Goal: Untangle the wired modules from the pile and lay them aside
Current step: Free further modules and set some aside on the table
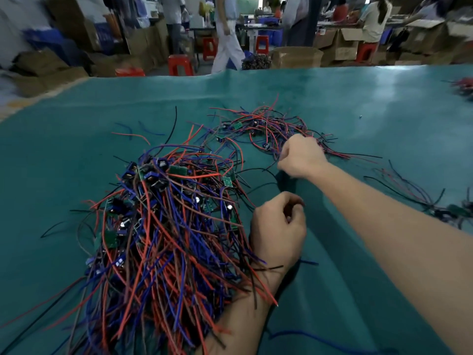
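Observation:
A big tangled pile of wired modules lies on the teal table cover: small green boards with black capacitors, trailing red, blue and black wires. A looser strand of modules stretches behind it. My left hand is curled at the pile's right edge; wires drape over its wrist, and whether the fingers pinch a wire is unclear. My right hand reaches forward and is closed on thin wires at the near end of the loose strand.
More wired modules lie at the right edge, and another bundle sits at the far right. Beyond the table stand red stools, cardboard boxes and several people.

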`<action>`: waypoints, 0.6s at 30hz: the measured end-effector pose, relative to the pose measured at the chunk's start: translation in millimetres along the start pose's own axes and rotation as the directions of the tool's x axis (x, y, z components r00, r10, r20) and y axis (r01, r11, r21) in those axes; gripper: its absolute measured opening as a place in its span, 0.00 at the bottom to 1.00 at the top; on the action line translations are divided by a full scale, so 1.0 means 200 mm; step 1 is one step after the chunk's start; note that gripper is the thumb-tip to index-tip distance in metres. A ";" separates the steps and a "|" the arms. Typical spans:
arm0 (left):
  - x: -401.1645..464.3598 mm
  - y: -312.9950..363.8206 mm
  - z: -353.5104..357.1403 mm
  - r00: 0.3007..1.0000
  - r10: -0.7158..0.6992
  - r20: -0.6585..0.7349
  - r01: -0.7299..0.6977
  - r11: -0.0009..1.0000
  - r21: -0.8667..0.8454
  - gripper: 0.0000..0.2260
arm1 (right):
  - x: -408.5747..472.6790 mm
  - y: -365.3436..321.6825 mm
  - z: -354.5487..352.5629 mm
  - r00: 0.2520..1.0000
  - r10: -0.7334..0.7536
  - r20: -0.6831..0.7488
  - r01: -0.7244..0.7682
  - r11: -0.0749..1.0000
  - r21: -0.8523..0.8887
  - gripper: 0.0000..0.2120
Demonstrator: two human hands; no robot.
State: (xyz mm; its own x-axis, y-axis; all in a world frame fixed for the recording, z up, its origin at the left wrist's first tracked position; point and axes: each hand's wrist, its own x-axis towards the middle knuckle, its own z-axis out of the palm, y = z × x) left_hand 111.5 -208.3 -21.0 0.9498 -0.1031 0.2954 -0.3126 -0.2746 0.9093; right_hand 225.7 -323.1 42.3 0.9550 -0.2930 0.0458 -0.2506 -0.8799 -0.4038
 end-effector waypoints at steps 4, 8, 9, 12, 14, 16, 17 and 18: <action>0.00 0.00 0.01 1.000 -0.021 -0.002 0.021 1.000 -0.006 0.08 | -0.02 0.10 -0.04 0.999 0.040 0.022 -0.040 0.999 0.004 0.14; 0.00 0.01 0.00 1.000 -0.022 -0.002 0.022 1.000 -0.005 0.09 | -0.01 0.08 0.02 0.996 0.019 0.084 -0.017 1.000 -0.026 0.16; 0.00 0.01 0.00 1.000 -0.021 -0.005 0.021 1.000 -0.003 0.09 | 0.00 0.07 0.02 0.996 0.016 0.092 -0.013 0.999 -0.042 0.12; 0.00 0.01 -0.01 1.000 -0.022 -0.019 0.022 1.000 -0.005 0.09 | -0.03 0.09 -0.06 0.994 0.027 0.105 -0.022 0.999 -0.044 0.13; 0.00 0.00 -0.01 0.999 -0.030 -0.022 0.029 0.999 -0.015 0.09 | -0.10 0.15 -0.17 0.993 0.030 0.116 -0.037 0.997 0.060 0.15; 0.00 0.01 -0.01 0.999 -0.038 -0.032 0.037 0.999 -0.033 0.09 | -0.23 0.22 -0.28 0.990 0.017 0.142 -0.048 0.974 0.220 0.14; 0.00 0.01 -0.01 0.998 -0.043 -0.039 0.042 0.998 -0.038 0.10 | -0.30 0.26 -0.33 0.986 -0.004 0.169 -0.046 0.954 0.295 0.14; 0.00 0.01 -0.01 0.998 -0.049 -0.040 0.048 0.998 -0.042 0.10 | -0.38 0.29 -0.36 0.980 -0.034 0.199 -0.039 0.935 0.353 0.14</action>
State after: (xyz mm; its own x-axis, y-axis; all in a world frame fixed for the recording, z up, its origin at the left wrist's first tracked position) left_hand 111.7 -207.9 -18.7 0.9639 -0.0514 0.2614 -0.2660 -0.2389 0.9339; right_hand 126.3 -378.1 81.1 0.9754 -0.1831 -0.1230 -0.2160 -0.6791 -0.7015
